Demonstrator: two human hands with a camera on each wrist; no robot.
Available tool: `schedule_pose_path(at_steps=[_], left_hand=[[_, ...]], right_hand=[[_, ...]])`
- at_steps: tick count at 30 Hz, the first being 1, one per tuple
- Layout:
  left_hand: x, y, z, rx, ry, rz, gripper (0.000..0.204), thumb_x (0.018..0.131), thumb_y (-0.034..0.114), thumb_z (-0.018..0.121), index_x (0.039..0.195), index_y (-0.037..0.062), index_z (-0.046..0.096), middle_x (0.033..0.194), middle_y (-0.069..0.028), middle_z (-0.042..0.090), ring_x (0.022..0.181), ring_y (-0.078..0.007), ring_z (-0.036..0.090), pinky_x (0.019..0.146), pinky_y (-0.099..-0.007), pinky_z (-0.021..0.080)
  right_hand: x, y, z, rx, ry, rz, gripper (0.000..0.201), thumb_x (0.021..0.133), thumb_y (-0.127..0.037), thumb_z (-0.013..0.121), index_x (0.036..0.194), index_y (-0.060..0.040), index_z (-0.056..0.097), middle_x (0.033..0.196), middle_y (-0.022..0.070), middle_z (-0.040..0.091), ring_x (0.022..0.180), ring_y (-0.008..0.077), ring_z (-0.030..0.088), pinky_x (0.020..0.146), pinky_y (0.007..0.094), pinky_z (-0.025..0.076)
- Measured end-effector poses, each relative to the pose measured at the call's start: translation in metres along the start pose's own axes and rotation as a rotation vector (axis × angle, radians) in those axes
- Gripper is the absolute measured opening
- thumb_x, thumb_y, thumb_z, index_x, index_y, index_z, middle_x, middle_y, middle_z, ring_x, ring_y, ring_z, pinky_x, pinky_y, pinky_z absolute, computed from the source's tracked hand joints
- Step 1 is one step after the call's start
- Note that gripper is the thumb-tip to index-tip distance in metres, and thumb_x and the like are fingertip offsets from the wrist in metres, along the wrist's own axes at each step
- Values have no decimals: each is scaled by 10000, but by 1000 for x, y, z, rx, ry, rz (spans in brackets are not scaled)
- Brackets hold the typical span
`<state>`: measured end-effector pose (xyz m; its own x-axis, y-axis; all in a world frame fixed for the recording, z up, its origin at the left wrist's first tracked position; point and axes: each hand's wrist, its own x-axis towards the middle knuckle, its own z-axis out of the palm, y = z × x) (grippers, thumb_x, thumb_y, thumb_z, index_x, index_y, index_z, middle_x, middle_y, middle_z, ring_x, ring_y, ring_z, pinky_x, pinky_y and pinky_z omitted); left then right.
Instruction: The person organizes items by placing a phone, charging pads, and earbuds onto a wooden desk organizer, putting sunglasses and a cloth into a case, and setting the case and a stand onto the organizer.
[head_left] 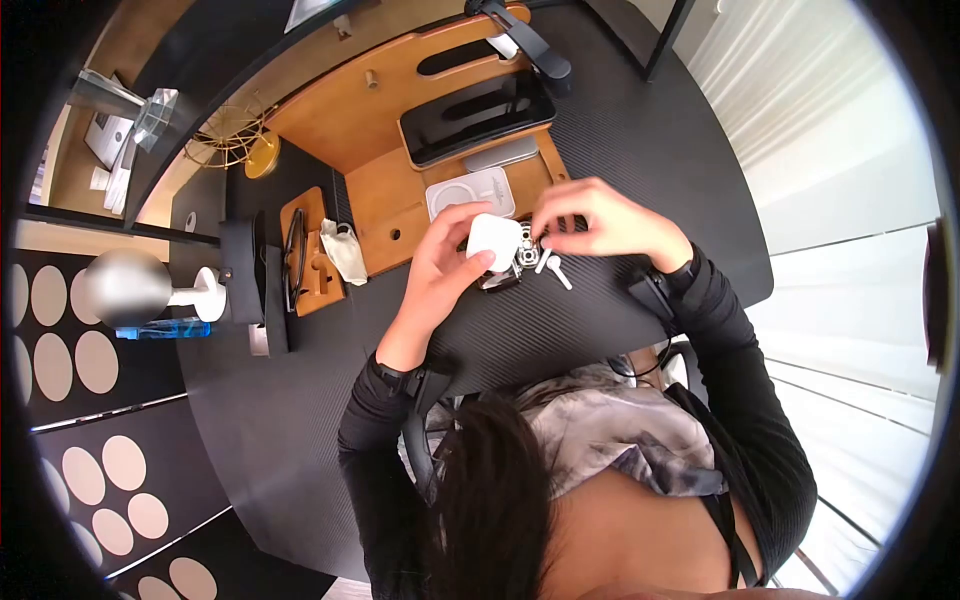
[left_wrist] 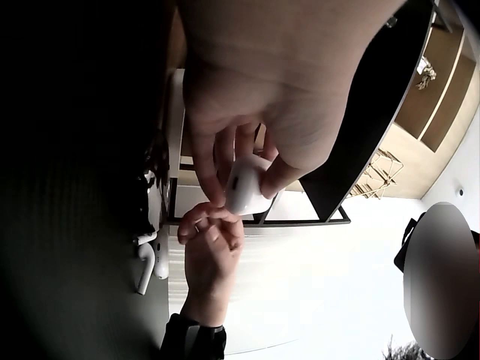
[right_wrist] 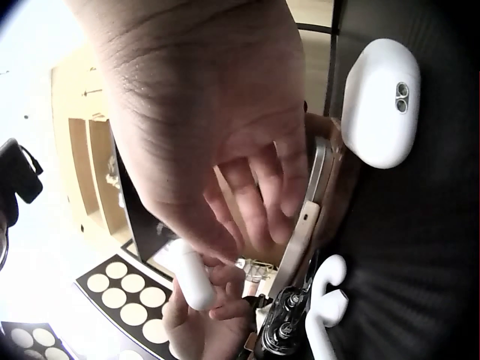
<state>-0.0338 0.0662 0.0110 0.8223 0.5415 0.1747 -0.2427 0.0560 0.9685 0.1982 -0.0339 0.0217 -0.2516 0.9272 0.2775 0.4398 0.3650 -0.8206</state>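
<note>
My left hand (head_left: 447,262) grips a white rounded earbud case (head_left: 493,240) between thumb and fingers; in the left wrist view the case (left_wrist: 247,184) sits above the desk. Close to it on the right, my right hand (head_left: 605,220) hovers with loosely bent fingers and nothing between them in the right wrist view. Two white earbuds (head_left: 558,272) lie on the desk below that hand. Beside them is a small black and silver thing with round lens-like parts (head_left: 527,246). A second white rounded object with two metallic spots (right_wrist: 382,105) appears near the right wrist.
Behind the hands is a wooden desk organiser (head_left: 370,200) holding a black case (head_left: 480,115) and a white charging pad (head_left: 470,192). Glasses (head_left: 296,262) and a white cloth pouch (head_left: 343,252) lie left. A round white-stemmed object (head_left: 207,293) stands at the desk's left edge.
</note>
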Motion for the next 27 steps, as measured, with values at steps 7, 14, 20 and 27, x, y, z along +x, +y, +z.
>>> schedule_pose_path(at_steps=[7, 14, 20, 27], left_hand=[[-4, -2, 0, -87, -62, -179, 369, 922, 126, 539, 1272, 28, 473, 1119, -107, 547, 1042, -220, 589, 707, -374, 604], [-5, 0, -5, -154, -79, -224, 338, 933, 118, 491, 1257, 21, 476, 1124, -96, 512, 986, -189, 581, 648, -338, 599], [-7, 3, -6, -87, -27, -214, 339, 902, 75, 579, 1232, 43, 509, 929, -8, 536, 777, -77, 557, 569, -204, 458], [-9, 1, -2, 133, 19, -126, 395, 821, -1, 696, 1183, 59, 548, 827, 37, 538, 756, -39, 517, 668, -193, 408]], right_hand=[[-4, -3, 4, -139, -167, 39, 216, 707, -8, 694, 917, -57, 689, 968, 64, 625, 917, 234, 636, 765, 331, 512], [-4, -6, 2, -222, -121, -16, 220, 687, -13, 716, 895, -79, 687, 1044, 44, 562, 900, 230, 634, 746, 343, 515], [-4, -5, 3, -277, -148, 42, 187, 692, -60, 752, 864, -74, 681, 1068, 41, 550, 879, 216, 638, 731, 336, 515], [-4, 0, 4, -284, -116, -17, 122, 751, -88, 723, 869, -82, 690, 1045, 39, 615, 863, 219, 656, 722, 336, 520]])
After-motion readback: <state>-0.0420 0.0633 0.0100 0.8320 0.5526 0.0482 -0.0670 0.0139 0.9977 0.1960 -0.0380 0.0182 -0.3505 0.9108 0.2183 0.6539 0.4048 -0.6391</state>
